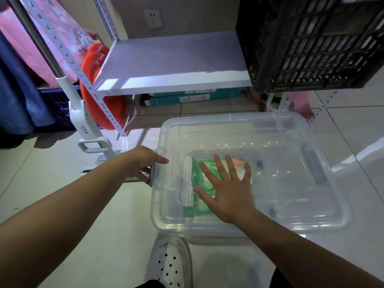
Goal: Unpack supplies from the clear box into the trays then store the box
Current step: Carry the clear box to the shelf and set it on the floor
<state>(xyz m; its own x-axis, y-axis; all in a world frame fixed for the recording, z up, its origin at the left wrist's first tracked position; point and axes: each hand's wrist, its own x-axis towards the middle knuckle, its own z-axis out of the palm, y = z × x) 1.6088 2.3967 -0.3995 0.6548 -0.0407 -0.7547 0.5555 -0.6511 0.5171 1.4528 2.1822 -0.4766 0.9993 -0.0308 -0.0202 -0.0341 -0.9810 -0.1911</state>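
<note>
The clear box (291,163) stands on the tiled floor in front of me with its see-through lid on. Through the lid I see a green packet (204,177) and a white tube-like item (188,183) at the box's left side. My right hand (225,188) lies flat on the lid with fingers spread, right above the green packet. My left hand (145,163) is at the box's left edge, fingers curled around the grey side latch (155,173).
A white shelf board (172,65) of a metal rack is straight ahead, low over the floor. A black slatted crate (315,42) sits on its right end. Teal boxes (193,98) lie beneath. A red object (97,86) and white appliance (83,121) stand left.
</note>
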